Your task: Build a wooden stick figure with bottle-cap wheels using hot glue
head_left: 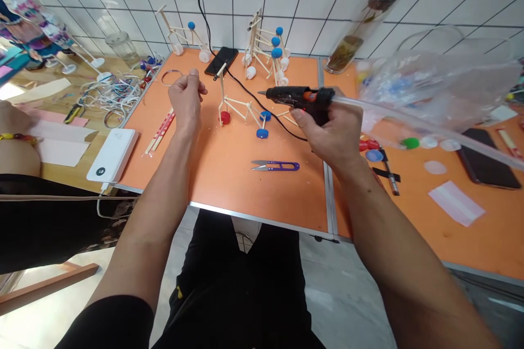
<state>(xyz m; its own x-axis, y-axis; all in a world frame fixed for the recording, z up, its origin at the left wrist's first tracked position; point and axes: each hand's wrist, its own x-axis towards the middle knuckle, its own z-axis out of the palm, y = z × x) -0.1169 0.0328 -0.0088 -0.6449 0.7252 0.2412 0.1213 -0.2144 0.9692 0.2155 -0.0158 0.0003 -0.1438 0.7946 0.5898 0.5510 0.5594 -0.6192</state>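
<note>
My right hand (339,131) grips a black hot glue gun (301,96), its nozzle pointing left and a long clear glue stick (409,120) running out of its back. Over the left part of the orange table, my left hand (186,98) is closed with fingers curled; whatever it may hold is hidden. Between the hands stands a small wooden-stick frame (238,102) with a red bottle cap (225,118) and blue caps (262,133) as wheels. Purple-handled thread snips (276,166) lie in front of it, apart from both hands.
More stick models (266,46) stand by the tiled wall, near a black phone (221,61). A black cable crosses the table. Red-wrapped chopsticks (161,133) and a white power bank (113,155) lie left. A glass tumbler (347,52) and plastic bag (442,82) stand right. Another person's arm (18,142) is far left.
</note>
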